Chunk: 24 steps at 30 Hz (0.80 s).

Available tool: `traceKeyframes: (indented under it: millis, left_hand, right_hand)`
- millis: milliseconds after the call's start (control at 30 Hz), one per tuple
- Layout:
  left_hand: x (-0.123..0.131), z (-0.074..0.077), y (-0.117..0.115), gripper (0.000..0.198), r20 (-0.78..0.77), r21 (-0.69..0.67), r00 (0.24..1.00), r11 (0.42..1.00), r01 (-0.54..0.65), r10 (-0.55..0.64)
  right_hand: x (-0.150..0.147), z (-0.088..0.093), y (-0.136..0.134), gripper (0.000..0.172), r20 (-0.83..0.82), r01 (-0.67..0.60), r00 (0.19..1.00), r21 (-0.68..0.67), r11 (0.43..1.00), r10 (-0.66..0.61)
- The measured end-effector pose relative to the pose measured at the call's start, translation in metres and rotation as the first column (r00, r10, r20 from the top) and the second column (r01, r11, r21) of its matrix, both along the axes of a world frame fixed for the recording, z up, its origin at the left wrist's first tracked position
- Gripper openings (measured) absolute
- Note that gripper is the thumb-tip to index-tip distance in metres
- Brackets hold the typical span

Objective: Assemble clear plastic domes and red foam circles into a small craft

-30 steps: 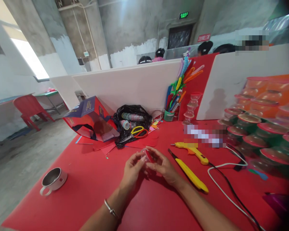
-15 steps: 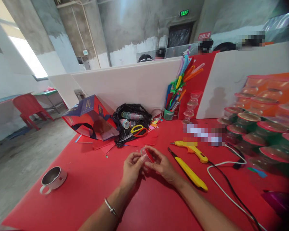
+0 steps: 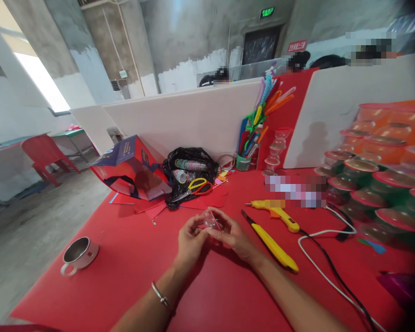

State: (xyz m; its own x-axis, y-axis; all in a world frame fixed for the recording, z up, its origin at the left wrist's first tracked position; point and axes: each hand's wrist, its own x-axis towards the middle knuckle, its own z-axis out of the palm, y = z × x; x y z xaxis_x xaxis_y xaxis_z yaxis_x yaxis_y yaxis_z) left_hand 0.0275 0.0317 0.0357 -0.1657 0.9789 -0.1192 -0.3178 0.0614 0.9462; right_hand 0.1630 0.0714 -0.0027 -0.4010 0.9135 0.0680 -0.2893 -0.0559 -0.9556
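Between both hands, over the middle of the red table, is a small clear plastic piece with a red rim (image 3: pixel 210 220). My left hand (image 3: pixel 191 237) pinches its left side, thumb in front. On the right side, my right hand (image 3: pixel 234 234) has its thumb and fingers closed around the red edge. The fingers partly cover the piece, so its full shape is hidden. Nearest to my right hand lies a yellow utility knife (image 3: pixel 275 247), and behind that a yellow glue gun (image 3: pixel 276 213).
Rows of clear, red-rimmed plastic containers (image 3: pixel 383 196) are stacked at right. A mug (image 3: pixel 81 256) stands at left. Scissors (image 3: pixel 195 187) lie on a black plastic bag (image 3: pixel 173 161) beside a red-blue paper bag (image 3: pixel 127 157). Cables (image 3: pixel 318 253) cross the right side.
The plastic piece has turned within the fingers, showing more of its clear side and less of its red face. The hands stay in nearly the same place; the view shifted slightly.
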Motion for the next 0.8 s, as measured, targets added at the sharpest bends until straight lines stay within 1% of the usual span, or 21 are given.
traceKeyframes:
  millis: [100,200,300,400,533,667,800]
  left_hand:
    - [0.004,0.009,-0.002,0.038,-0.019,-0.013,0.999,0.999,-0.034,0.033]
    - [0.006,0.012,-0.004,0.035,-0.006,-0.03,0.999,0.999,-0.042,0.042]
    - [0.005,0.011,-0.004,0.033,-0.003,-0.044,1.0,0.999,-0.019,0.018]
    - [0.003,0.007,-0.003,0.031,-0.033,-0.02,0.999,1.0,-0.016,0.015]
    - [-0.001,0.005,-0.001,0.029,-0.118,0.0,0.992,0.999,-0.036,0.036]
    - [-0.003,0.003,0.0,0.032,-0.186,0.011,0.981,0.998,-0.057,0.058]
    - [-0.006,-0.003,0.001,0.031,-0.254,0.026,0.965,0.998,-0.053,0.058]
  right_hand:
    - [0.001,0.002,0.0,0.064,-0.003,0.001,1.0,0.003,1.0,-0.001]
    - [0.001,0.002,0.0,0.062,0.001,0.002,1.0,0.026,1.0,-0.003]
    - [0.001,0.001,0.0,0.061,0.011,0.004,1.0,0.03,1.0,-0.004]
    - [0.001,0.002,-0.001,0.062,0.022,0.002,1.0,0.024,1.0,-0.002]
    - [0.001,0.004,-0.002,0.063,0.023,-0.001,1.0,0.022,1.0,0.0]
    - [0.002,0.008,-0.002,0.06,0.031,0.009,0.999,0.026,1.0,-0.01]
    - [0.003,0.01,-0.002,0.057,0.049,0.016,0.999,0.033,0.999,-0.018]
